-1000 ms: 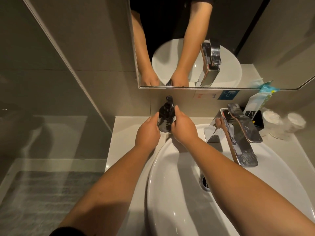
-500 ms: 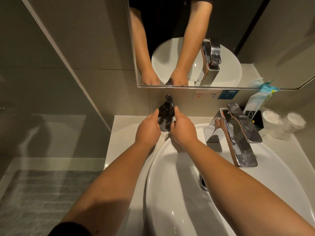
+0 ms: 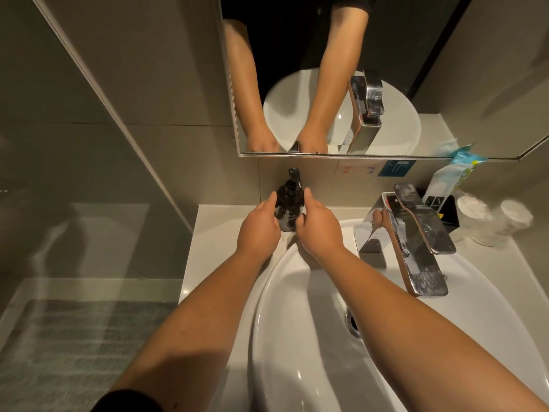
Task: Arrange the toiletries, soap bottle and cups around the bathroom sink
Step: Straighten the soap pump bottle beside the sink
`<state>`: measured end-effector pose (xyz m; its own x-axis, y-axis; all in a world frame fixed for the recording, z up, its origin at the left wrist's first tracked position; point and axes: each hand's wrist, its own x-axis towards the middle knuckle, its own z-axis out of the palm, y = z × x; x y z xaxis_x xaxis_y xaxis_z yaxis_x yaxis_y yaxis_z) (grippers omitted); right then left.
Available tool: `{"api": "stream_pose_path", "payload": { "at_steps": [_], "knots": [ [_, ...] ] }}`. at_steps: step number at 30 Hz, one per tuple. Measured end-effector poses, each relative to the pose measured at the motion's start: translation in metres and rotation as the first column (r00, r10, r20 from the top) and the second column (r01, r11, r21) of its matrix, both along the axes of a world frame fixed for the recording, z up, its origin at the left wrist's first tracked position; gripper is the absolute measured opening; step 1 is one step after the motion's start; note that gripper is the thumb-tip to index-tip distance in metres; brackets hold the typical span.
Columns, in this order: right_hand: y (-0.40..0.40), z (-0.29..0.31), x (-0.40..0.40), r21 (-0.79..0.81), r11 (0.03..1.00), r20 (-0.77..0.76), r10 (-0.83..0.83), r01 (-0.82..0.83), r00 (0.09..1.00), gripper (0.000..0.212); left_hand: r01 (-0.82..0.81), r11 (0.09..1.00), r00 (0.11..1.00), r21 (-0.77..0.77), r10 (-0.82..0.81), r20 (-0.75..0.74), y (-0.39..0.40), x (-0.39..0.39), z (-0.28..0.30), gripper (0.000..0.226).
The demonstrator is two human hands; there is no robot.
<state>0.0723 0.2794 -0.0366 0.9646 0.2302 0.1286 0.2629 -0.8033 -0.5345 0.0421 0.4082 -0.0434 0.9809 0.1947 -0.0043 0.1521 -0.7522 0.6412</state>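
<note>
1. Dark soap bottle point(image 3: 287, 203) stands upright on the white counter point(image 3: 219, 230), centre of the frame, behind the sink point(image 3: 297, 337) rim.
2. My left hand point(image 3: 259, 226) and right hand point(image 3: 319, 227) grasp it from both sides.
3. Two cups point(image 3: 493, 221) sit at the right edge, beside the faucet point(image 3: 416, 233).

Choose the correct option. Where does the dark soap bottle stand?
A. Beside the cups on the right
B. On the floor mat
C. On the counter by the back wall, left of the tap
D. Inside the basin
C: the soap bottle stands upright on the counter against the back wall, left of the tap, between both hands.
</note>
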Motion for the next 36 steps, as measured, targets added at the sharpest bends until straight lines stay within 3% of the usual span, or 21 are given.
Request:
{"api": "stream_pose_path", "payload": {
  "at_steps": [12,21,28,36],
  "knots": [
    [0.000,0.000,0.003,-0.028,1.000,-0.004,0.004,-0.004,1.000,0.053,-0.018,1.000,1.000,-0.021,0.018,0.003,-0.004,0.001,0.001,0.055],
    [-0.003,-0.001,0.002,-0.078,0.997,-0.015,0.001,-0.002,1.000,0.057,-0.017,0.999,1.000,0.044,0.018,-0.004,-0.004,0.002,0.003,0.053],
    [-0.007,-0.001,0.001,-0.131,0.991,-0.004,-0.005,0.004,1.000,0.057,-0.018,0.986,1.000,0.166,0.020,-0.007,0.000,-0.002,0.002,0.047],
    [-0.017,0.021,-0.024,-0.194,0.978,0.072,0.090,-0.075,0.993,0.046,0.183,0.872,0.983,0.454,-0.178,-0.055,0.009,-0.027,0.024,0.057]
  ]
}}
